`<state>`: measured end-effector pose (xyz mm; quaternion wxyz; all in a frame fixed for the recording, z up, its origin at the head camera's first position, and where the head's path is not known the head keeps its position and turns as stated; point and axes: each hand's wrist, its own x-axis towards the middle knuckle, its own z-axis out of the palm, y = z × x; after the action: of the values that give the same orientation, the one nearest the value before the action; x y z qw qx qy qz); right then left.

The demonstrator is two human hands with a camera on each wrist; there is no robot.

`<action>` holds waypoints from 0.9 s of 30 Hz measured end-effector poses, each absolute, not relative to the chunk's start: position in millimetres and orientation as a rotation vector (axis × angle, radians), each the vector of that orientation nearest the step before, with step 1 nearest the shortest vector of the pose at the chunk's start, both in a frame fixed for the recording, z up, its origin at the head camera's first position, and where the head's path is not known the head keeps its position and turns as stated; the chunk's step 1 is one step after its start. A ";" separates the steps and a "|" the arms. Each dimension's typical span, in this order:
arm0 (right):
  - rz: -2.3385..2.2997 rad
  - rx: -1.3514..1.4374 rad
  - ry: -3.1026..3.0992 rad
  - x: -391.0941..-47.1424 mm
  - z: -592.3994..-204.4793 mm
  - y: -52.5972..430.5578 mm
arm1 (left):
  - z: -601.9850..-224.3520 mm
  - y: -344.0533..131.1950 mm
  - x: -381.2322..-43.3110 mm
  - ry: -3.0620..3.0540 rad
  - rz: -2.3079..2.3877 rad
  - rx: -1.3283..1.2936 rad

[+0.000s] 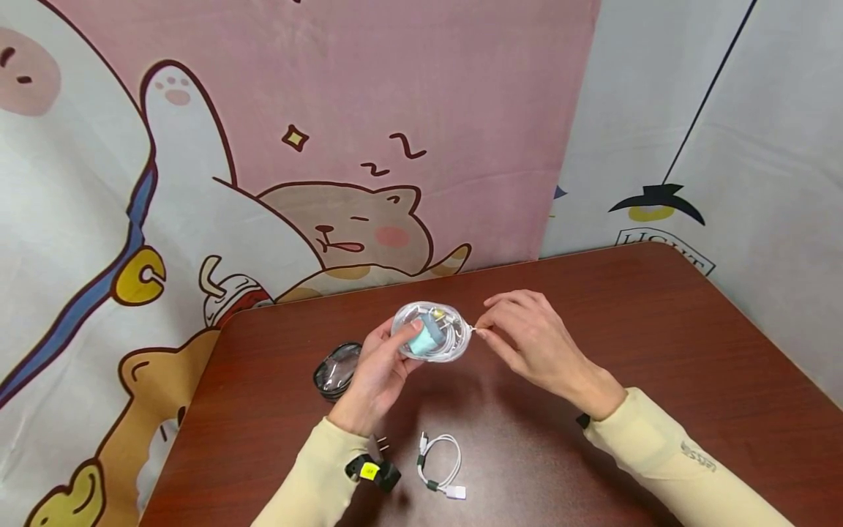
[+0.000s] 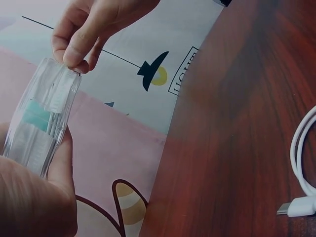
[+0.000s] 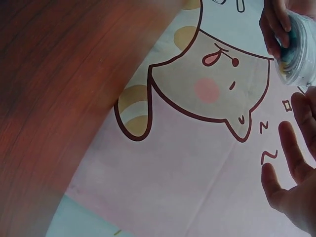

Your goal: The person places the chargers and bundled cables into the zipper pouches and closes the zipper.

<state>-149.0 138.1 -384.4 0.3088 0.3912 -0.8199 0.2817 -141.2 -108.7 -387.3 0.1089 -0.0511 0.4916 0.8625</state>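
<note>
My left hand [image 1: 378,373] holds a clear oval zip case [image 1: 454,350] above the table, thumb on its top face. Inside the case show a light-blue block [image 1: 426,340] and a coiled white cable. At the case's right end, the thumb and index finger of my right hand [image 1: 533,340] pinch a small tab that looks like the zip pull. The left wrist view shows the case [image 2: 57,91] edge-on, with the right hand [image 2: 96,34] at its upper end. In the right wrist view, the other right fingers [image 3: 294,153] are spread loosely below the case [image 3: 298,49].
A black-edged clear case [image 1: 337,369] lies on the brown table [image 1: 658,351], partly behind my left hand. Nearer me is a short looped white USB cable [image 1: 454,492] with dark ties. A plug with metal prongs [image 1: 383,443] is mostly hidden by the left wrist. Printed cloth hangs behind.
</note>
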 end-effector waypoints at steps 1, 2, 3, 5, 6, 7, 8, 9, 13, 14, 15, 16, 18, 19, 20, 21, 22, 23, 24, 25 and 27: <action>0.742 1.036 -2.170 -148.7 -384.6 138.1 | -387.7 -108.7 -141.4 1.449 2.537 -0.151; 0.739 1.036 -2.173 -148.3 -384.7 138.0 | -388.2 -108.8 -141.6 1.452 2.536 -0.150; 0.738 1.037 -2.175 -148.1 -384.9 138.0 | -388.7 -108.9 -141.7 1.455 2.536 -0.149; 0.736 1.041 -2.178 -147.8 -385.4 138.0 | -389.6 -109.1 -142.0 1.461 2.535 -0.147; 0.735 1.042 -2.181 -147.6 -385.8 138.1 | -390.0 -109.2 -142.0 1.461 2.536 -0.148; 0.735 1.042 -2.183 -147.3 -386.0 138.1 | -390.4 -109.2 -142.0 1.460 2.538 -0.149; 0.735 1.042 -2.184 -147.2 -386.4 138.1 | -390.7 -109.2 -141.9 1.458 2.541 -0.151; 0.736 1.042 -2.185 -147.0 -386.8 138.1 | -391.0 -109.2 -141.8 1.458 2.544 -0.152; 0.728 1.044 -2.187 -146.3 -388.4 137.7 | -392.2 -108.6 -141.9 1.462 2.553 -0.159; 0.725 1.046 -2.186 -146.2 -389.0 137.7 | -392.6 -108.4 -142.0 1.463 2.555 -0.163; 0.720 1.048 -2.186 -145.9 -389.4 137.7 | -393.0 -108.1 -142.1 1.467 2.557 -0.166; 0.717 1.052 -2.186 -145.6 -390.0 137.8 | -393.3 -107.9 -142.2 1.468 2.559 -0.170; 0.710 1.058 -2.186 -145.1 -391.2 138.0 | -394.0 -107.4 -142.3 1.473 2.564 -0.179; 0.710 1.061 -2.185 -144.9 -391.8 138.2 | -394.3 -107.1 -142.3 1.474 2.567 -0.183; 0.707 1.064 -2.187 -144.7 -392.3 138.3 | -394.5 -106.8 -142.4 1.472 2.571 -0.190; 0.704 1.066 -2.189 -144.5 -392.6 138.3 | -394.7 -106.6 -142.3 1.475 2.573 -0.192; 0.703 1.067 -2.189 -144.3 -392.9 138.4 | -394.5 -106.1 -142.3 1.475 2.577 -0.198; 0.701 1.066 -2.190 -144.3 -393.1 138.4 | -394.4 -105.8 -142.3 1.475 2.580 -0.203; 0.701 1.066 -2.190 -144.3 -393.3 138.6 | -394.2 -105.4 -142.2 1.473 2.583 -0.208; 0.700 1.067 -2.189 -144.1 -393.4 138.7 | -393.9 -105.0 -142.1 1.472 2.587 -0.214; 0.694 1.070 -2.188 -143.9 -393.4 138.5 | -393.7 -104.3 -142.2 1.472 2.592 -0.220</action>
<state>-143.9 138.5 -393.4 0.2998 0.4030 -0.8243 0.2613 -142.2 -104.3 -393.7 0.0762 -0.0735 0.4912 0.8646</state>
